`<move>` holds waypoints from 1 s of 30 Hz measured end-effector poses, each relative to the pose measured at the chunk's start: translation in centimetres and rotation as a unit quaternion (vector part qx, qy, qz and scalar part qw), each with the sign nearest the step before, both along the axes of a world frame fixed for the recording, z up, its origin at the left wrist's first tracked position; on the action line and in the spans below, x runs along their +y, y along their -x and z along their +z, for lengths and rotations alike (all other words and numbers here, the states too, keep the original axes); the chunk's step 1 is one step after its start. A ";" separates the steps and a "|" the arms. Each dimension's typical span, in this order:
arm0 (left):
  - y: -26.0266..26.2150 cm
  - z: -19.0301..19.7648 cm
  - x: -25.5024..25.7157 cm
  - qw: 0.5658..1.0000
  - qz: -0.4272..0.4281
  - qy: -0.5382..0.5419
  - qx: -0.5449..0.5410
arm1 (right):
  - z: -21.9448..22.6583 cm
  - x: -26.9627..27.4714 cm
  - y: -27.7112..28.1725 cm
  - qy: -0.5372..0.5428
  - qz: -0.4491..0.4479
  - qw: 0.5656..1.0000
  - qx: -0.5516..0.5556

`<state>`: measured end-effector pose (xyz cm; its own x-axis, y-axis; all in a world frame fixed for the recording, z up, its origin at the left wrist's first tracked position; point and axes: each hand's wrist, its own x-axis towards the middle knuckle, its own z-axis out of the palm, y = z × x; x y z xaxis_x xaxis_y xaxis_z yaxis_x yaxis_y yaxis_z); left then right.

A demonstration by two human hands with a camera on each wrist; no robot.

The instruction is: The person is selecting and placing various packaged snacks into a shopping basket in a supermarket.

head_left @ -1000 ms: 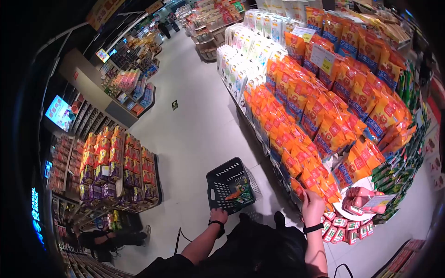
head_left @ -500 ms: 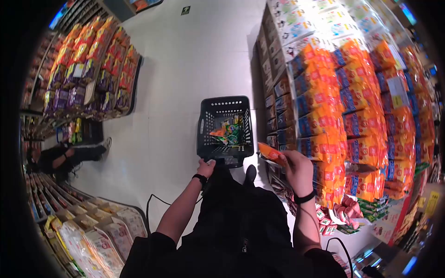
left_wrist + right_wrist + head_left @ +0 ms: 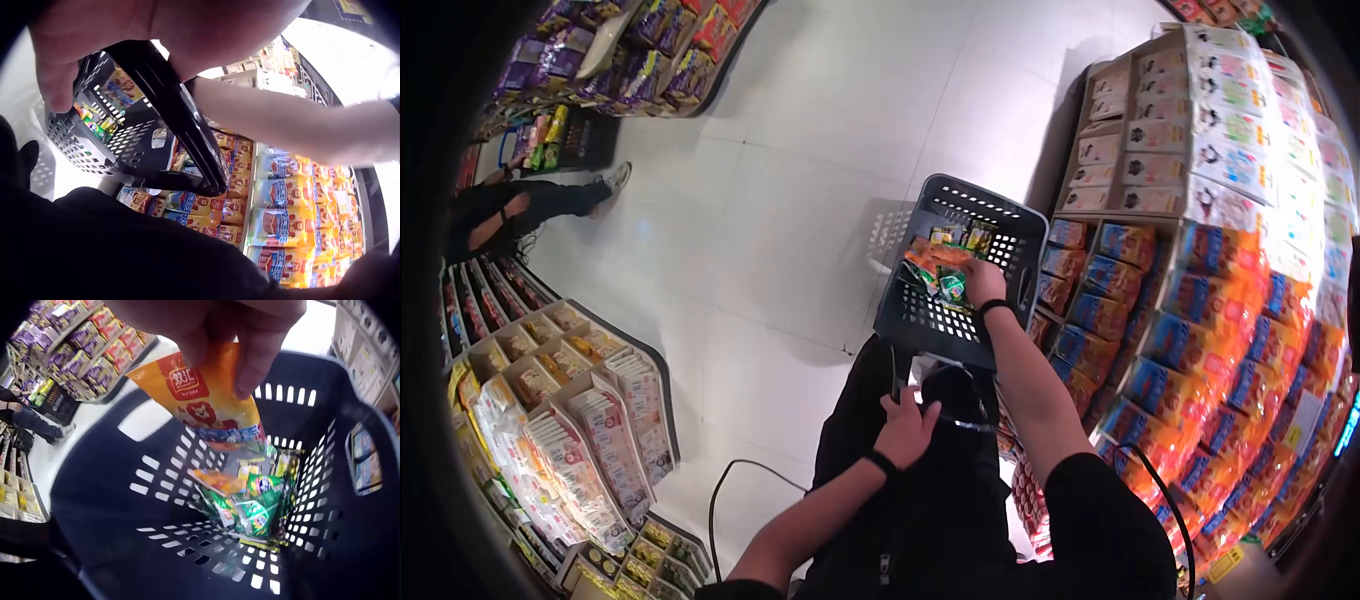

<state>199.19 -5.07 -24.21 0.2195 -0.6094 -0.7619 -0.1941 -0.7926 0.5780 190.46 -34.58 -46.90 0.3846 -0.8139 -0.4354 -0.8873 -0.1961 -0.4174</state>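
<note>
My right hand [image 3: 985, 283] pinches the top of an orange snack bag [image 3: 209, 403] with a red logo and a lion picture. The bag hangs inside the mouth of a dark plastic shopping basket [image 3: 94, 506], above what lies in it. Green packets [image 3: 256, 509] and another orange packet [image 3: 219, 481] lie on the basket's slotted bottom. My left hand [image 3: 908, 432] grips the basket's black handle [image 3: 181, 119], near my body. In the left wrist view the right forearm reaches across behind the handle.
A display of orange-and-blue bags [image 3: 1190, 350] and white packs [image 3: 1230, 120] stands close on the right. Left are a bin stand of white packs [image 3: 600, 440] and a rack of purple bags [image 3: 560, 50]. Another person's leg [image 3: 565, 197] extends into the aisle.
My right hand has taken an orange bag from the display and carried it left to the basket. The head view has turned right. My left hand still holds the basket.
</note>
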 end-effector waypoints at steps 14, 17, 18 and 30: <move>-1.2 0.2 -1.1 0.998 -0.033 -0.032 0.036 | -21.7 3.7 -0.6 -0.056 0.046 0.995 0.061; -1.2 0.6 -1.5 0.998 -0.034 -0.040 0.031 | -12.0 3.8 -0.3 -0.142 0.048 0.983 0.104; -1.1 0.4 -1.4 0.998 -0.037 -0.039 0.025 | -10.7 4.5 0.7 -0.148 0.037 0.983 0.100; -3.1 -14.6 4.1 0.995 -0.039 0.069 -0.068 | 31.9 14.8 21.5 0.039 -0.107 0.945 -0.305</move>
